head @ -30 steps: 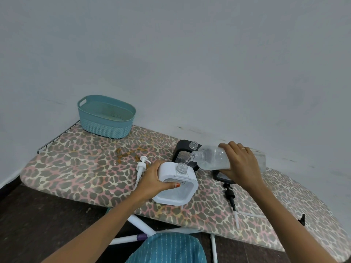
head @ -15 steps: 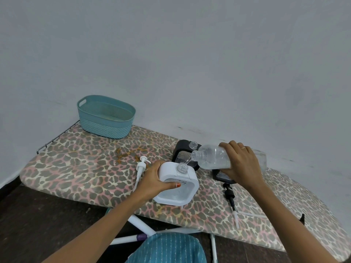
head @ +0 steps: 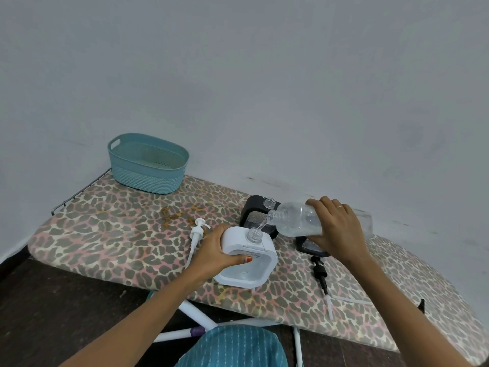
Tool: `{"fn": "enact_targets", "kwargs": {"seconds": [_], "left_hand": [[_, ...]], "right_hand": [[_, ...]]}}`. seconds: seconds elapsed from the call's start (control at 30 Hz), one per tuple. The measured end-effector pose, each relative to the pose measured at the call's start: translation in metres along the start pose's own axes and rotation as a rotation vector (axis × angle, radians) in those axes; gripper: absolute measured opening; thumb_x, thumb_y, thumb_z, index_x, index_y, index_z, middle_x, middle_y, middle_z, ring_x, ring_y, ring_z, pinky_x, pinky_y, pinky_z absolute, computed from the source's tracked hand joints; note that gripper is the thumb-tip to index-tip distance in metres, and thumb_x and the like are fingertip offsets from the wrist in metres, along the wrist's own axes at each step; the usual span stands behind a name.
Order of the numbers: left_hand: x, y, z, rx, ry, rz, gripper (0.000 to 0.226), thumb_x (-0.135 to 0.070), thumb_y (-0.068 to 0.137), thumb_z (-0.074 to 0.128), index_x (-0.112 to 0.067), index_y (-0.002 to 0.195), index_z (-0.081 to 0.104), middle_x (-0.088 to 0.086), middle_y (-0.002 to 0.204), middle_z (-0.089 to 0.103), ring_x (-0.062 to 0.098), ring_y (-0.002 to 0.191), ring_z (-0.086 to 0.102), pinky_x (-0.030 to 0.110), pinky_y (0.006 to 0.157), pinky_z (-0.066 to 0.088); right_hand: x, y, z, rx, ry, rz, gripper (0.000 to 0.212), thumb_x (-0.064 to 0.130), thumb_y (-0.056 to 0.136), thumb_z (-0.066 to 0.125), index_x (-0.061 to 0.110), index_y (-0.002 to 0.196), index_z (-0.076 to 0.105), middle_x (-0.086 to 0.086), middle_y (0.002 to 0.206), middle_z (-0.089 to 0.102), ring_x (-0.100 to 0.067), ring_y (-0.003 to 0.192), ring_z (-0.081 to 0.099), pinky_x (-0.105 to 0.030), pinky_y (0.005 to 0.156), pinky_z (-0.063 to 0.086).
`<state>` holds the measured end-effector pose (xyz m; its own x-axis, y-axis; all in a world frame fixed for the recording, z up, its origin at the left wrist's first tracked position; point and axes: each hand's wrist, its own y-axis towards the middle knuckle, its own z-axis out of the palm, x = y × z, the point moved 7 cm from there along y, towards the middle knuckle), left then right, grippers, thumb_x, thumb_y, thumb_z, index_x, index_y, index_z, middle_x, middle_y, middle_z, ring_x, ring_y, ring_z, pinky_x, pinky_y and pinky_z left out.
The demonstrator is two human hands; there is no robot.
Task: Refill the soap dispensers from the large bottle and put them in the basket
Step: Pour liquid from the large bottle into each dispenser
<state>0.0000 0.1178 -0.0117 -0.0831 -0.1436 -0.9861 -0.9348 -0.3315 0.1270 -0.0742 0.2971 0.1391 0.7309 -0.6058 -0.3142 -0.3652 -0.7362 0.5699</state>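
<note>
My left hand (head: pixel 215 254) grips the white square soap dispenser (head: pixel 250 263), which stands with its neck uncovered on the leopard-print ironing board (head: pixel 111 234). My right hand (head: pixel 336 233) holds the large clear bottle (head: pixel 296 222) tipped almost flat, and a thin stream of clear liquid runs from its mouth into the white dispenser's neck. A black dispenser (head: pixel 255 211) with an uncovered neck stands just behind. The white pump (head: pixel 197 234) lies left of my left hand. The black pump (head: pixel 320 274) lies to the right. The teal basket (head: pixel 146 164) sits at the far left with nothing visible inside.
A small dark object (head: pixel 308 246) lies under my right hand, partly hidden. The wall runs close behind the board. A wire rack (head: pixel 79 192) edges the board's far left end. White board legs (head: pixel 195 317) and dark floor lie below the near edge.
The bottle has tipped slightly further and the stream keeps running into the white dispenser. Both hands stay where they were.
</note>
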Motion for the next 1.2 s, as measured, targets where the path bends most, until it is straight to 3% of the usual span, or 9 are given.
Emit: {"fn": "enact_targets", "kwargs": {"seconds": [0.67, 0.87, 1.2], "left_hand": [[-0.0004, -0.0002, 0.0007, -0.002, -0.015, 0.002, 0.052, -0.018, 0.061, 0.084, -0.030, 0.097, 0.049, 0.001, 0.104, 0.059, 0.017, 0.097, 0.057, 0.033, 0.083, 0.051], [-0.0004, -0.0010, 0.0011, -0.001, -0.024, 0.001, 0.051, -0.020, 0.060, 0.084, -0.034, 0.094, 0.048, -0.005, 0.099, 0.059, 0.011, 0.093, 0.058, 0.023, 0.075, 0.050], [0.0005, 0.0004, 0.0036, -0.001, -0.019, 0.002, 0.050, -0.020, 0.059, 0.085, -0.032, 0.092, 0.049, -0.001, 0.099, 0.059, 0.015, 0.093, 0.058, 0.030, 0.079, 0.051]], "right_hand": [[0.0006, -0.0005, 0.0005, 0.017, -0.012, 0.003, 0.061, 0.015, 0.040, 0.092, 0.004, 0.094, 0.066, -0.010, 0.077, 0.064, -0.029, 0.061, 0.060, -0.034, 0.055, 0.048], [0.0014, -0.0006, 0.0015, 0.023, -0.006, 0.005, 0.062, 0.016, 0.038, 0.092, 0.004, 0.093, 0.066, -0.010, 0.076, 0.063, -0.029, 0.058, 0.059, -0.033, 0.053, 0.048], [0.0022, -0.0019, 0.0013, 0.042, 0.018, 0.016, 0.061, 0.016, 0.040, 0.092, 0.003, 0.093, 0.066, -0.011, 0.076, 0.063, -0.030, 0.059, 0.060, -0.035, 0.053, 0.048]]}}
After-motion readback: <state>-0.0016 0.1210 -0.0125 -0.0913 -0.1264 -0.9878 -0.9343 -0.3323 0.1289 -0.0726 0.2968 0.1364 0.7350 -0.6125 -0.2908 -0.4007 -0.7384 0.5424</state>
